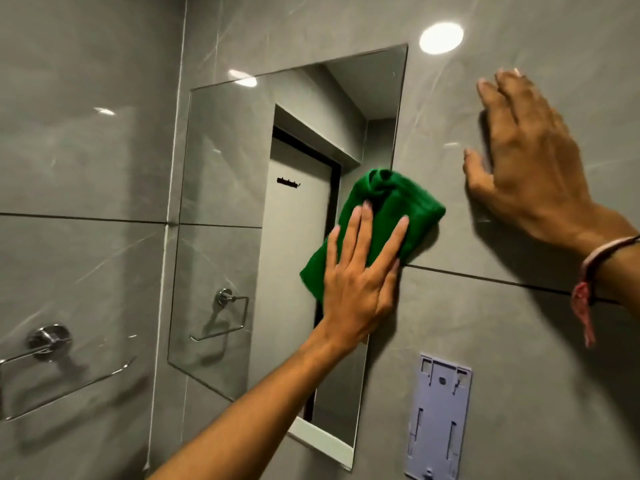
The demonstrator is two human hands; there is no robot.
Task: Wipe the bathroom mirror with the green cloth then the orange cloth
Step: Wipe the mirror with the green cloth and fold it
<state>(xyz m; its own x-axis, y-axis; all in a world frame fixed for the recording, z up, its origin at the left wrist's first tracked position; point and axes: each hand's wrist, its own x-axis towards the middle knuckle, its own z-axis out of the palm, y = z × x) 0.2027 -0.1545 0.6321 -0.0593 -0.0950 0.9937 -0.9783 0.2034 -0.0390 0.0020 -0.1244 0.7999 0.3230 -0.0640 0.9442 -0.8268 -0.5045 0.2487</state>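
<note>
A left hand (356,271) presses the green cloth (381,216) flat-palmed at the mirror's (225,202) right edge, right hand (519,157) open on the tiled wall (519,341) (orange cloth unseen); remaining glass likely next.

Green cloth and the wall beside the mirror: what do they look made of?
Green cloth: soft, matte, fuzzy fabric, probably microfibre; it bunches into folds under the left hand. Wall: grey, faintly veined tile, semi-gloss; it reflects the lamp and shows grout lines. Ceramic or stone is unclear.

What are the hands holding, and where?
The left hand presses flat on the middle of the green cloth at the mirror's right edge. The right hand holds nothing; it rests on the wall.
</note>
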